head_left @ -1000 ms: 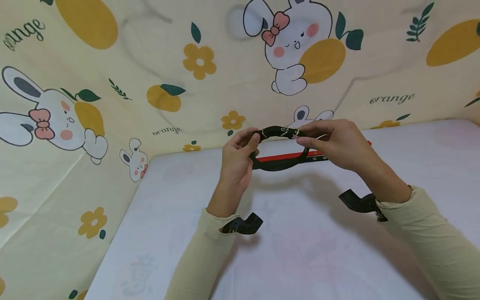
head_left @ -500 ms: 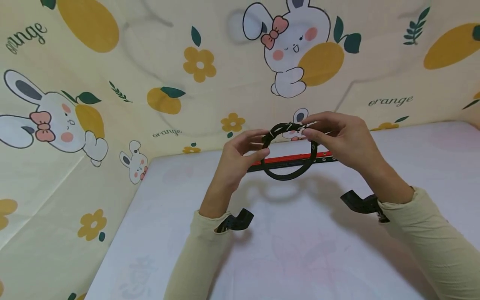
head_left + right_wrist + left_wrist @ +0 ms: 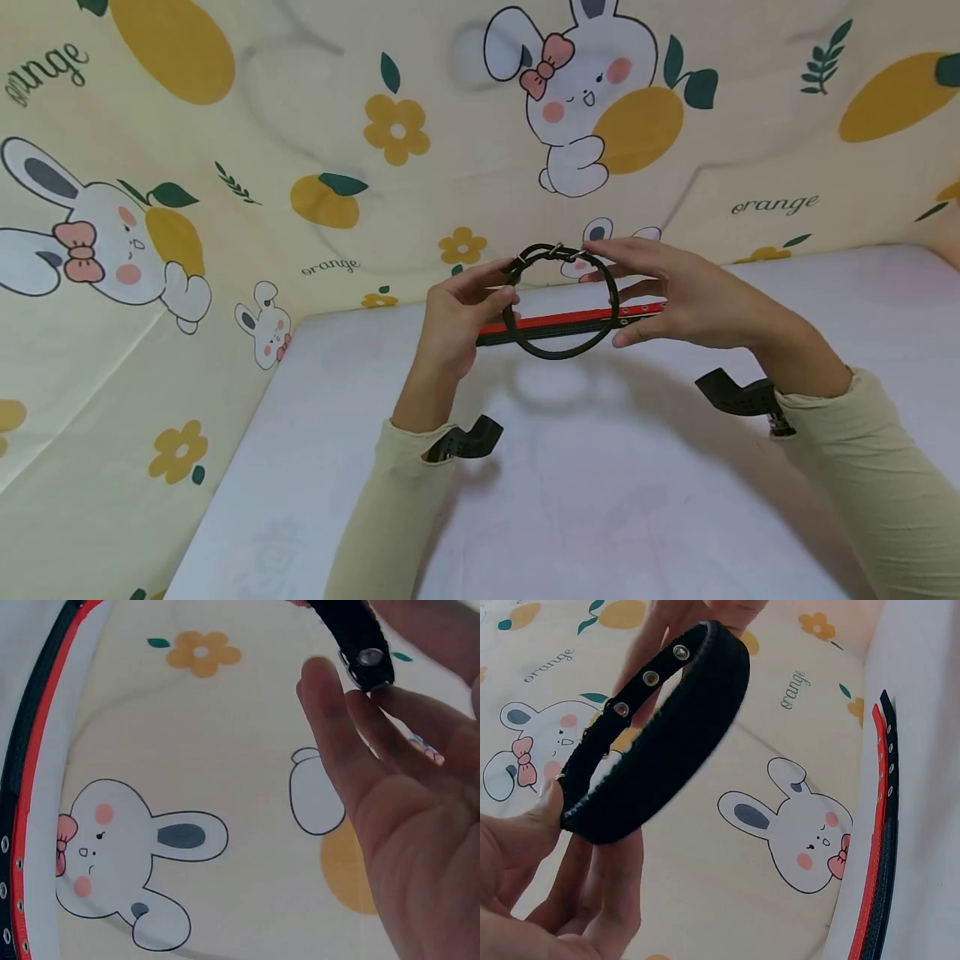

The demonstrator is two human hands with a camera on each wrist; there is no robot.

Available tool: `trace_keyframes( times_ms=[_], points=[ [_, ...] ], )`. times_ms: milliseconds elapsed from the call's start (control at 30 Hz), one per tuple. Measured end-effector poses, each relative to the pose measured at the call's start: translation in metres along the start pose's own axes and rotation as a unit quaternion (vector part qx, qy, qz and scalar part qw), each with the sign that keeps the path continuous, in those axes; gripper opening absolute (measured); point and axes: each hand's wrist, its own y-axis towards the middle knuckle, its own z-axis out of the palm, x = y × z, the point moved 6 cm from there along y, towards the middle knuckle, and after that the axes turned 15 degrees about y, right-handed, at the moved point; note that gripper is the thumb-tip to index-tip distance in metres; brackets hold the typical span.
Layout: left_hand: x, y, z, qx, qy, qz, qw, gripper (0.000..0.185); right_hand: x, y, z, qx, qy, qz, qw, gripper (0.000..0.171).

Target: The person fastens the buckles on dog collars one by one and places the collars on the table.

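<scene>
Above the far part of the white worktop (image 3: 600, 467), held up in the air between both hands: a black collar (image 3: 558, 302) closed into a loop, studded with metal eyelets and with a small metal buckle at its top. Left hand (image 3: 457, 321) on the loop's left side, thumb and curled fingers (image 3: 604, 900) pinching the strap, clearly seen from the left wrist view. Right hand (image 3: 678, 292) at the loop's right side, fingers (image 3: 352, 750) straight and spread, fingertips touching the strap near an eyelet, not curled round it. Behind the loop, lying flat along the worktop's far edge: a red strap (image 3: 570, 318) and a black strap (image 3: 558, 331) side by side, touching along their length, both punched with eyelets. Cream sleeves on both forearms, with a black wrist band (image 3: 465, 442) on the left and another black band (image 3: 738, 396) on the right. Behind and to the left, a pale yellow cloth (image 3: 225, 167) printed with rabbits, oranges, flowers and the word "orange".
</scene>
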Motion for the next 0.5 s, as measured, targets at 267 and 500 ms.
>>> trace_keyframes(
  times_ms=[267, 500],
  points=[
    [0.002, 0.0, -0.006, 0.059, 0.078, -0.021, 0.995, 0.039, -0.013, 0.008, 0.004, -0.044, -0.037, 0.037, 0.998, 0.086],
    [0.013, -0.009, -0.022, 0.248, 0.212, 0.09, 0.9409, 0.095, -0.034, 0.013, 0.024, -0.057, -0.047, 0.116, 0.991, 0.084]
  ],
)
